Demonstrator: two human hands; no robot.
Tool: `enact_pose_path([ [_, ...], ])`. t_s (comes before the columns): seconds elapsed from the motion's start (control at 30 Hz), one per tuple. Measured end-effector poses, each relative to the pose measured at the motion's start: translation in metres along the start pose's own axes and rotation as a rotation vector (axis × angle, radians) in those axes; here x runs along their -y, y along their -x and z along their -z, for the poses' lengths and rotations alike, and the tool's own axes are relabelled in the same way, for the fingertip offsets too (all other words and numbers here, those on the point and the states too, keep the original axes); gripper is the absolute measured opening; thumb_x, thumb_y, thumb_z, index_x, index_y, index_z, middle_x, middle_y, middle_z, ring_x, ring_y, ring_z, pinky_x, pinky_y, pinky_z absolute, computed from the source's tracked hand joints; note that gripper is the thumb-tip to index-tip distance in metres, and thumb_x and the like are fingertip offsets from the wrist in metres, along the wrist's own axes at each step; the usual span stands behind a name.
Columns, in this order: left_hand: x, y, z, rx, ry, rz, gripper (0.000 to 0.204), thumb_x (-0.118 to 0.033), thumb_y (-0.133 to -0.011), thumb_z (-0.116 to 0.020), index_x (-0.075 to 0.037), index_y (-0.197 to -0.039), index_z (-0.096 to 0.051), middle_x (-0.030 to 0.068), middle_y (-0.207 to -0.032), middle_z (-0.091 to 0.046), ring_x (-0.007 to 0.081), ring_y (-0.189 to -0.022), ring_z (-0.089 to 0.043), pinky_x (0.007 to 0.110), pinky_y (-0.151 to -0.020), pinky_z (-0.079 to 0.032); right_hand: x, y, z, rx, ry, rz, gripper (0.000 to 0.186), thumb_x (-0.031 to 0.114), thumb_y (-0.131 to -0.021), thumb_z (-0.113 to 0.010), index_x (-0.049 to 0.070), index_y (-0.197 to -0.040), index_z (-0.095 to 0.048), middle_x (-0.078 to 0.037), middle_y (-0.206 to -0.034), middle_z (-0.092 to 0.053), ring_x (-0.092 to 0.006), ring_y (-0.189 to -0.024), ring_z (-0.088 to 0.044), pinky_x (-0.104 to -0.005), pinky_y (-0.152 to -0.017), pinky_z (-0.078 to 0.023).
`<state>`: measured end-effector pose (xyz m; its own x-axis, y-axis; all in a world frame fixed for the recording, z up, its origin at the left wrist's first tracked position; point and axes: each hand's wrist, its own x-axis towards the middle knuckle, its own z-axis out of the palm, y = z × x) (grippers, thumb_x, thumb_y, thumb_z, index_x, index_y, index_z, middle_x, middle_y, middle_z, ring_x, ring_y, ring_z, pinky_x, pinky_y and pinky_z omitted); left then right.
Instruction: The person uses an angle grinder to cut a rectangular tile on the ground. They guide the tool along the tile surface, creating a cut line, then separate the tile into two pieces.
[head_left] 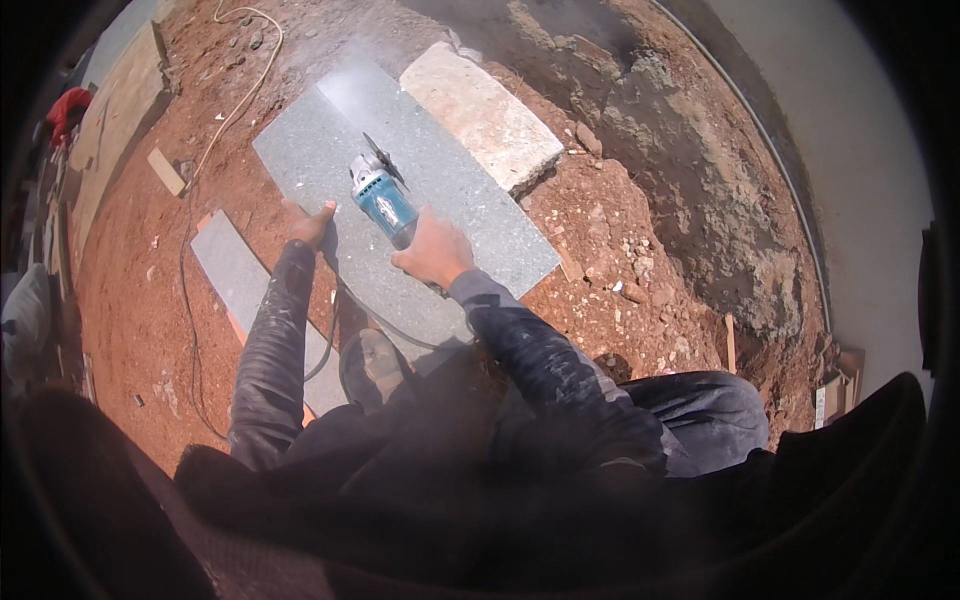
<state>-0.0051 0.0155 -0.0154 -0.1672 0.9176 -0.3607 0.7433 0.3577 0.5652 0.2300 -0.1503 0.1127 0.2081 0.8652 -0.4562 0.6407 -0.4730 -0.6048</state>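
Note:
My right hand (440, 250) is wrapped round the rear body of a blue angle grinder (385, 205) with a silver head. Its dark disc (383, 160) stands on edge over a grey stone slab (470, 190). Pale dust blows from the disc toward the slab's far edge, where a thin straight line runs. My left hand (308, 222) rests at the slab's left edge, thumb apart from the other fingers, which are partly hidden. A dark power cord (400, 335) loops below the slab, near my foot.
A narrow grey stone strip (235, 260) lies at the left on reddish soil. Beyond the slab sits a thick pale block (485, 115). Rough, broken ground (700, 180) drops away at right. A light cable (245, 105) winds along the far left, near wooden boards (125, 115).

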Motion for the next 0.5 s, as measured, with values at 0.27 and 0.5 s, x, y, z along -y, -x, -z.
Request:
enact_pose_path([
  [0.27, -0.0045, 0.0007, -0.0001, 0.027, -0.005, 0.02, 0.124, -0.047, -0.081, -0.079, -0.003, -0.157, 0.009, 0.0333, -0.152, -0.032, 0.0408, -0.135, -0.045, 0.044, -0.108, -0.042, -0.0057, 0.0023, -0.002, -0.004, -0.002, -0.001, 0.068, 0.029, -0.07, -0.075, -0.003, -0.123, -0.048, -0.028, -0.11, -0.066, -0.0435, -0.105, -0.065, -0.0471, -0.093, -0.052],
  [0.5, -0.0042, 0.0031, 0.0014, 0.036, 0.06, -0.003, 0.122, -0.045, -0.082, -0.078, -0.001, -0.156, 0.008, 0.031, -0.156, -0.024, 0.0396, -0.141, -0.037, 0.042, -0.114, -0.035, -0.0073, 0.0053, -0.0025, -0.004, 0.006, 0.001, 0.069, 0.031, -0.069, -0.076, -0.003, -0.123, -0.049, -0.028, -0.11, -0.066, -0.0436, -0.105, -0.065, -0.047, -0.092, -0.052],
])
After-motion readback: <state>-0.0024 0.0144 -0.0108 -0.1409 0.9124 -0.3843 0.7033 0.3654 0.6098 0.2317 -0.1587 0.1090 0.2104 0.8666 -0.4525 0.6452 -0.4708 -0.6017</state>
